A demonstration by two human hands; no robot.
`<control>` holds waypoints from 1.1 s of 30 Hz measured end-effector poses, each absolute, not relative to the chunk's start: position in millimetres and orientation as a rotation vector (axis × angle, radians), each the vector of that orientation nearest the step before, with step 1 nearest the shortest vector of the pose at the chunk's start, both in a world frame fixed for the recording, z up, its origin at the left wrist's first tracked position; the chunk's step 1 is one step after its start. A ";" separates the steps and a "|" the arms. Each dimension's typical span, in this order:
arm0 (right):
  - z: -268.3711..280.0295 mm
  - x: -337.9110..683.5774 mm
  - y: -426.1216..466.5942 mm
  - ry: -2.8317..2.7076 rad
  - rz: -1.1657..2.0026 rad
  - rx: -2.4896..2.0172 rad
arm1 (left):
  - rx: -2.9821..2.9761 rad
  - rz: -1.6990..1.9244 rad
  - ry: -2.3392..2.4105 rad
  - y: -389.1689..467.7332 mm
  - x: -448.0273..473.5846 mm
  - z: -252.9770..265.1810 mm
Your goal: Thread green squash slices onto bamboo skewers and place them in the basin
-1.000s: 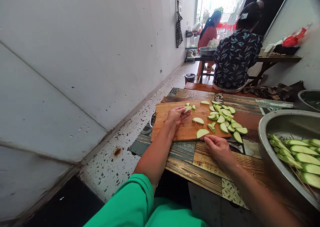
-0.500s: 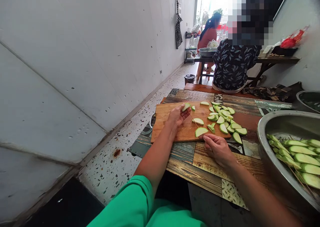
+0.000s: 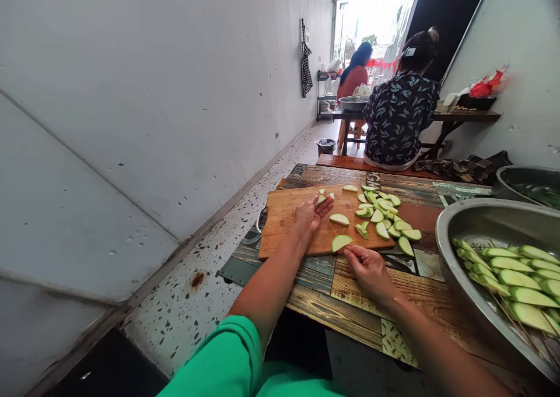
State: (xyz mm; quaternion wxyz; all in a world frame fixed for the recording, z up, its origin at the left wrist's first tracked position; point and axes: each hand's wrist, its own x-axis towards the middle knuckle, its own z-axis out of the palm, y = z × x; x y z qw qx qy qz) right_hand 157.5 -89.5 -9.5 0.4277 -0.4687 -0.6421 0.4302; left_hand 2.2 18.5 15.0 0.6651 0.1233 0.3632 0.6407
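Observation:
My left hand [image 3: 308, 213] is over the wooden cutting board [image 3: 282, 210], fingers partly curled around a green-edged zucchini slice [image 3: 321, 199]. A thin wooden skewer [image 3: 329, 222] slants from that slice toward my right hand [image 3: 367, 269]. The right thumb and fingers pinch the skewer's near end at the board's front edge. Beside these fingertips is a half-round slice [image 3: 342, 243]; I cannot tell whether the skewer runs through it or over it. Another half-round slice [image 3: 339, 219] lies flat between the hands. More cut slices [image 3: 380, 204] are heaped on the board's right side.
A large metal basin [image 3: 444, 239] at right holds skewered slices [image 3: 518, 277]. Behind it stands another metal bowl [image 3: 507, 175]. The patterned wooden table [image 3: 350, 280] carries the board. Two people sit ahead, one in a dark patterned shirt [image 3: 398, 117]. A white wall [image 3: 175, 94] runs along the left.
The camera view has tilted up and shifted slightly right. The slice in my left hand has turned and shows less of its face, and the left fingers have loosened. My right hand keeps its pinch.

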 end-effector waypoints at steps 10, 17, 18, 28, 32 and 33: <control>-13.1 157.4 -90.4 -1.715 0.963 -1.220 | 0.312 1.391 0.844 16.2 4.8 13.8; -14.9 157.8 -91.7 -1.672 1.016 -1.223 | 0.314 1.390 0.853 16.9 7.1 11.4; -15.0 158.0 -91.6 -1.671 1.016 -1.223 | 0.315 1.391 0.854 16.9 7.5 11.2; -15.9 158.3 -91.5 -1.648 1.042 -1.234 | 0.345 1.379 0.865 16.4 9.7 9.7; -17.0 159.1 -90.1 -1.625 1.066 -1.227 | 0.336 1.365 0.876 15.1 11.0 11.8; -17.0 159.2 -89.8 -1.623 1.072 -1.225 | 0.336 1.362 0.878 14.8 11.3 12.4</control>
